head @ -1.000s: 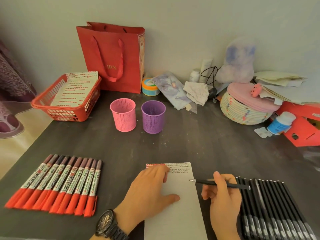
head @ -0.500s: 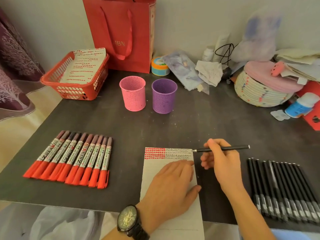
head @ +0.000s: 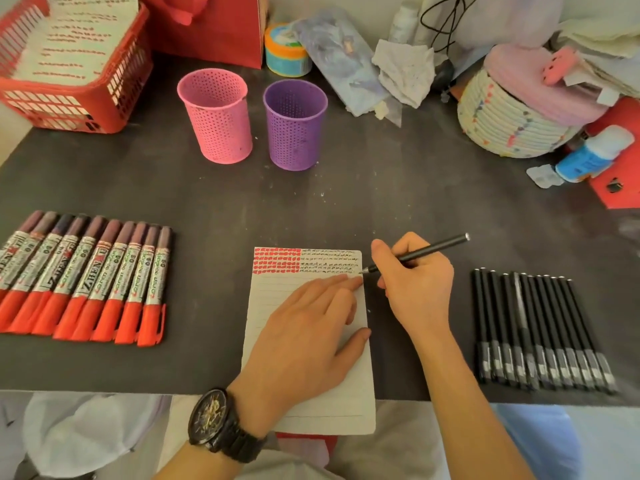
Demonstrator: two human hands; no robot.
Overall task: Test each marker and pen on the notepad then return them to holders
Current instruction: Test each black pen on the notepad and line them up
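My right hand (head: 415, 289) grips a black pen (head: 429, 251), its tip at the right edge of the notepad (head: 270, 299). My left hand (head: 304, 334) lies flat, fingers straight, pressing the notepad at the near edge of the desk (head: 207, 202). Red markers (head: 86, 282) lie toward the left edge, spare pens (head: 533, 327) toward the right. A pink cup (head: 216, 114) and a purple cup (head: 294, 124) stand farther back.

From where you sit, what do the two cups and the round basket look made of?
The pink cup and the purple cup look like moulded plastic, matte, with even rows of small holes; painted metal is possible. The round basket looks like coiled pale rope: stacked ridges with coloured stitches.
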